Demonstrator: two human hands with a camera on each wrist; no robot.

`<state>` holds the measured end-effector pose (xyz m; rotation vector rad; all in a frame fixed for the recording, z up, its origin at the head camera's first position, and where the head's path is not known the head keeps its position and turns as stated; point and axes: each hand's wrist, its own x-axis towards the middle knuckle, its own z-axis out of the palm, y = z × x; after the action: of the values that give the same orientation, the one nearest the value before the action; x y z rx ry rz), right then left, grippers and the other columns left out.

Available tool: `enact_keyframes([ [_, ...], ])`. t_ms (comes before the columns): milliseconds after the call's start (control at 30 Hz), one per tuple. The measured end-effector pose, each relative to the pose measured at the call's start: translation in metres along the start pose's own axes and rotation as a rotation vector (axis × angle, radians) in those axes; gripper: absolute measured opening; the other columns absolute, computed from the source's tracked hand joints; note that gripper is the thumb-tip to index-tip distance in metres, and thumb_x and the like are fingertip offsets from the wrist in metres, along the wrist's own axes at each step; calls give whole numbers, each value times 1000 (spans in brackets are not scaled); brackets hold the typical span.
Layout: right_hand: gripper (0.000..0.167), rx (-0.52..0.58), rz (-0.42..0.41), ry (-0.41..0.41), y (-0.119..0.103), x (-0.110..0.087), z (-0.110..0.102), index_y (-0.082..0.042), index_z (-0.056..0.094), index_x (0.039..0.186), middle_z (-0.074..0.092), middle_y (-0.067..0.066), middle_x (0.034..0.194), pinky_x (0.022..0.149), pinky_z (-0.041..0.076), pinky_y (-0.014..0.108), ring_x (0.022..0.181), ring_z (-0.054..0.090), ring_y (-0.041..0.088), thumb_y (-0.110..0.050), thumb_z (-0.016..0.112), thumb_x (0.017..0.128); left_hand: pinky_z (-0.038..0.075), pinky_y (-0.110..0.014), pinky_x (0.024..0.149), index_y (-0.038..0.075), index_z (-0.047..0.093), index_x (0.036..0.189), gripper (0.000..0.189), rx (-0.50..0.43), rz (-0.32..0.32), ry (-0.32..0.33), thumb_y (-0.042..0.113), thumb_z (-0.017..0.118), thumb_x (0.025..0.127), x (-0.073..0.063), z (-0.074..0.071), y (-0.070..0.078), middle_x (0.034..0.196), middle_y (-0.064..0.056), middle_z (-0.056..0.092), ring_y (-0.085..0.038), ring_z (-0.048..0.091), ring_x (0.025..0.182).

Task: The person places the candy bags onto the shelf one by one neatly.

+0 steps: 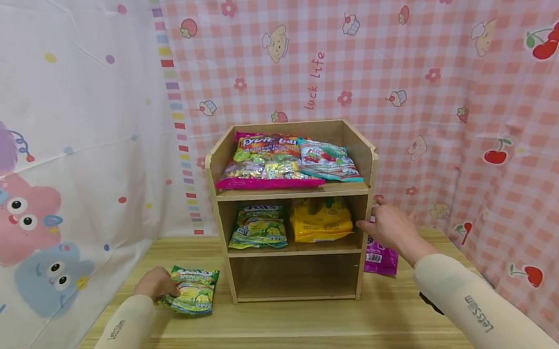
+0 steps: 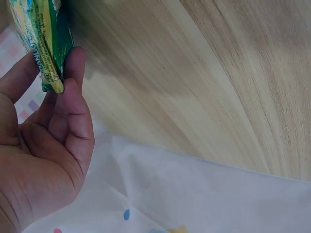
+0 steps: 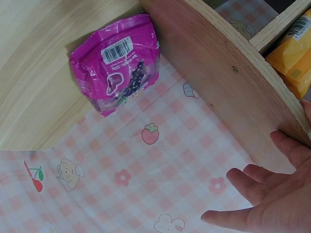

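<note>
My left hand (image 1: 156,284) pinches the edge of a green candy bag (image 1: 194,289) beside the shelf's left side. In the left wrist view, thumb and fingers (image 2: 75,63) hold the crimped end of that bag (image 2: 41,39). My right hand (image 1: 398,231) is at the right side of the small wooden shelf (image 1: 295,251), its fingers spread along the outer panel (image 3: 214,77) and its thumb by the front edge. Below that hand, a purple candy bag (image 1: 381,257) rests on the table, partly hidden by the hand in the head view.
On the top tier lie a large fruit candy bag (image 1: 271,161) and a teal bag (image 1: 330,160). Another green bag (image 1: 259,227) and a yellow bag (image 1: 321,221) fill the middle tier. The wooden table (image 1: 287,329) meets patterned cloth (image 1: 274,80) behind.
</note>
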<state>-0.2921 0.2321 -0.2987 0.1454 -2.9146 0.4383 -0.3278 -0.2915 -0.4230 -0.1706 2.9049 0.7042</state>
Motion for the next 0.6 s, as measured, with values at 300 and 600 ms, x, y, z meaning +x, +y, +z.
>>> enact_keyframes([
  [300,50,3,-4,6,-1,0,0,7,64,118,34,30,151,97,26,77,121,49,51,-38,60,96,53,-33,54,-12,64,94,31,-33,-7,-6,10,80,78,2,1,-4,85,-19,61,-22,55,61],
  [600,50,11,-10,12,1,-1,0,7,64,118,36,30,150,98,24,77,121,49,52,-38,60,97,45,-25,51,-17,54,126,60,-128,19,-9,3,79,75,5,-1,-8,114,-33,60,-20,50,63],
])
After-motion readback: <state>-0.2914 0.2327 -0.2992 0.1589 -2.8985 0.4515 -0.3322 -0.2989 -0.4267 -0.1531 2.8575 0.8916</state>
